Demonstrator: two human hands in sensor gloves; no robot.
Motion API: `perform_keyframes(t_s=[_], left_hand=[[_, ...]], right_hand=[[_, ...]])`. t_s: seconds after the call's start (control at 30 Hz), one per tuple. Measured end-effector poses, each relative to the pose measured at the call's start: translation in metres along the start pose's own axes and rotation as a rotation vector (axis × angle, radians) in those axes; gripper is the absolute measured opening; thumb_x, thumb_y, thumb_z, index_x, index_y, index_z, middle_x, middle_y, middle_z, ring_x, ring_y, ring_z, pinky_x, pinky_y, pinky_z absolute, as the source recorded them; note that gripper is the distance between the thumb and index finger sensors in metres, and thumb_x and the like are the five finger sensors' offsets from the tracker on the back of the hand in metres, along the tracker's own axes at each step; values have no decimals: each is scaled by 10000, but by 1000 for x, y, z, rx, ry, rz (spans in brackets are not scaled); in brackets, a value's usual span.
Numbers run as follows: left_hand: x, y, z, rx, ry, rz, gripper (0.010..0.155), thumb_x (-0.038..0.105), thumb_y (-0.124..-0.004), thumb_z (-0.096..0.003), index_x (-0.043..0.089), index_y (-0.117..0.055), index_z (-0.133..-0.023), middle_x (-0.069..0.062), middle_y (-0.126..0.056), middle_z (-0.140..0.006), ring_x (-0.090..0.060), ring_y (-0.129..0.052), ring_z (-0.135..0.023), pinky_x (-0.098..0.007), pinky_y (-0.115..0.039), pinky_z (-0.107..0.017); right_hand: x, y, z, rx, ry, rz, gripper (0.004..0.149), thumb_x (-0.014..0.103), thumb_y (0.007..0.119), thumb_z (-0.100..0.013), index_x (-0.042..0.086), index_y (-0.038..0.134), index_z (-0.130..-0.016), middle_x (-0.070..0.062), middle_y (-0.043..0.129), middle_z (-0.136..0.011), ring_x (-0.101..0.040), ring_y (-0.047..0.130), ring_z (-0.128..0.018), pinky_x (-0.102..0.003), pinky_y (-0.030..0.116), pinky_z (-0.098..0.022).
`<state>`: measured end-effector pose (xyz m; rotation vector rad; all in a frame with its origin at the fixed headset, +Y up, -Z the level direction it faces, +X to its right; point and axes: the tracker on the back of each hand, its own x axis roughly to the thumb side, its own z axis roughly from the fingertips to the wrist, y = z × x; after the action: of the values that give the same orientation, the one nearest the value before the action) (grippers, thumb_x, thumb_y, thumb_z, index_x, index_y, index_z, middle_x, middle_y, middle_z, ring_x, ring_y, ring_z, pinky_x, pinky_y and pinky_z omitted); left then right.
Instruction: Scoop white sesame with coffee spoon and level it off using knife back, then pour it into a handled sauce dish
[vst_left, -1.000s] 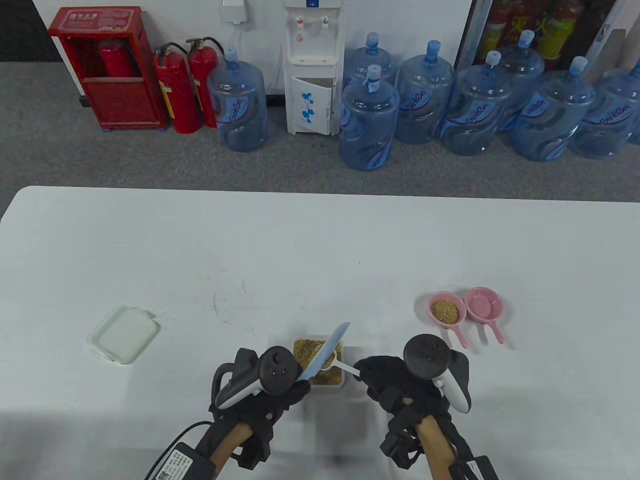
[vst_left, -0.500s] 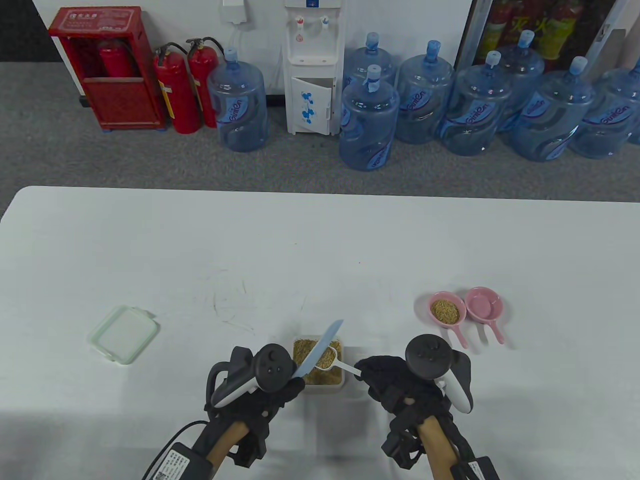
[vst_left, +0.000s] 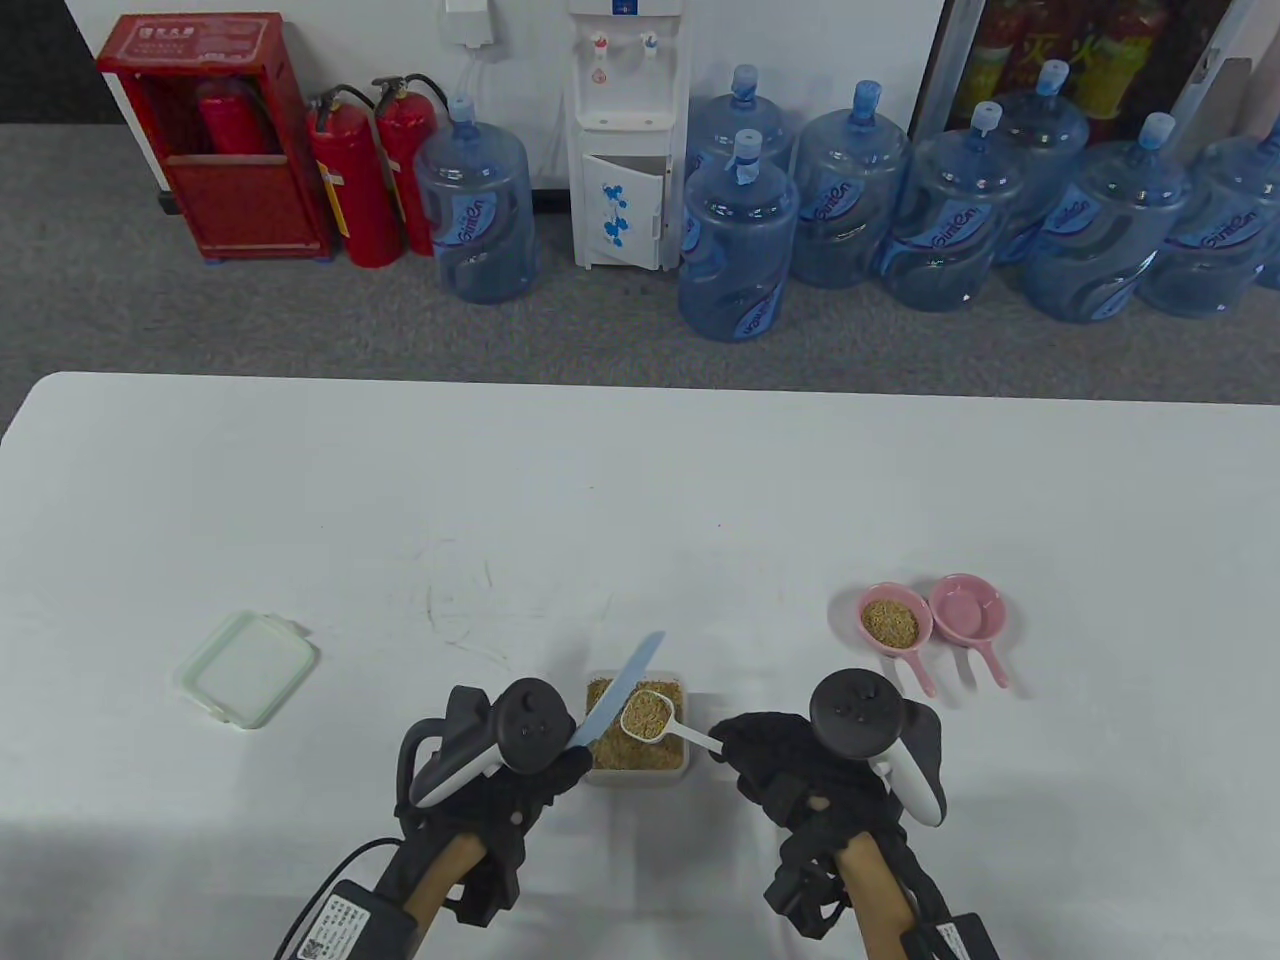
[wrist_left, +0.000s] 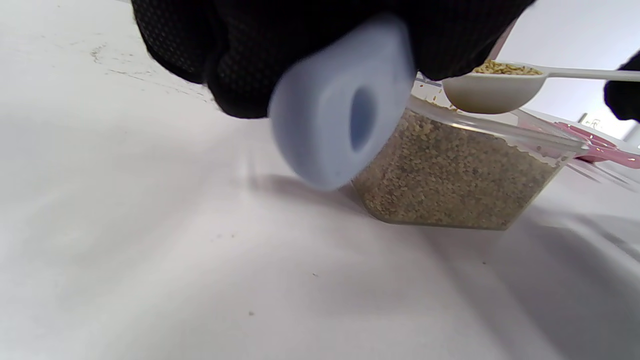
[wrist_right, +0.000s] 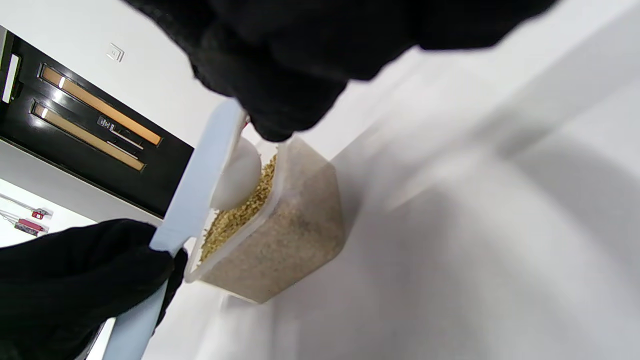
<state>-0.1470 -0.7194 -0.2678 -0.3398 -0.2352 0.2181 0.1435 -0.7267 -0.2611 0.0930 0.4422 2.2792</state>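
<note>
At the bottom of the table view I am holding my left hand (vst_left: 500, 775) and right hand (vst_left: 790, 775) on either side of the clear sesame container (vst_left: 637, 728), just below centre. My left fingers are curling fully round the pale blue knife (vst_left: 622, 688); its butt end is filling the left wrist view, and its blade is angling up and to the right across the container's left part. My right fingers are pinching the handle of the white coffee spoon (vst_left: 660, 722), which is pointing left, its bowl hovering over the container, filled about level with sesame. The blade is lying just to the left of the bowl; I cannot tell whether they are touching.

I judge the levelling done or nearly done, so pouring comes next. Further up and to the right, well apart from the spoon, 2 pink handled sauce dishes are sitting side by side with handles toward me: the left dish (vst_left: 892, 619) holding sesame, the right dish (vst_left: 966, 607) looking empty. My right hand is the nearer one.

Toward the left edge a container lid (vst_left: 248, 668) is lying flat.
</note>
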Motion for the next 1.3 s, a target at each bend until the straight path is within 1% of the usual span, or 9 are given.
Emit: perform_keyframes(t_s=[0.17, 0.3, 0.53, 0.7, 0.93, 1.3], left_hand=[[-10, 7, 1, 36, 38, 20, 425, 462, -745, -563, 211, -807, -901, -24, -913, -728, -214, -970, -591, -534, -692, -719], [-29, 8, -3, 45, 117, 11, 434, 450, -744, -572, 205, -789, -927, -29, -907, -754, -220, -969, -615, -538, -686, -724], [-62, -2, -19, -9, 262, -11, 437, 447, -763, -564, 205, -796, -927, -31, -913, -756, -221, -973, -614, -533, -689, -725], [-76, -9, -27, -51, 316, -14, 437, 454, -782, -553, 214, -814, -917, -25, -926, -750, -211, -985, -598, -521, -704, -718], [-75, -10, -30, -41, 329, -46, 431, 461, -805, -537, 226, -830, -898, -18, -937, -731, -201, -994, -573, -510, -720, -709], [-75, -10, -34, 13, 372, -117, 419, 489, -816, -510, 243, -849, -848, -12, -950, -688, -187, -1004, -531, -495, -741, -693]], right_hand=[[0, 0, 0, -3, -2, 0, 427, 309, 713, -601, 114, 862, -950, -44, 983, -476, -59, 897, -187, -322, 846, -194], [0, -1, 1, -3, -1, 0, 427, 309, 713, -602, 113, 862, -951, -44, 982, -478, -60, 897, -189, -323, 845, -195], [0, -1, 1, -6, -4, 2, 427, 310, 713, -601, 116, 860, -953, -45, 982, -480, -60, 898, -191, -323, 846, -196], [1, -1, 1, -5, -6, 0, 426, 310, 712, -602, 117, 861, -952, -44, 982, -480, -61, 898, -193, -324, 846, -197], [0, 0, 1, -7, -4, 5, 426, 309, 712, -603, 117, 860, -953, -46, 982, -481, -62, 898, -192, -324, 846, -198], [1, 0, 2, -6, -4, 11, 427, 310, 711, -603, 117, 859, -954, -46, 982, -485, -62, 899, -194, -325, 846, -200]])
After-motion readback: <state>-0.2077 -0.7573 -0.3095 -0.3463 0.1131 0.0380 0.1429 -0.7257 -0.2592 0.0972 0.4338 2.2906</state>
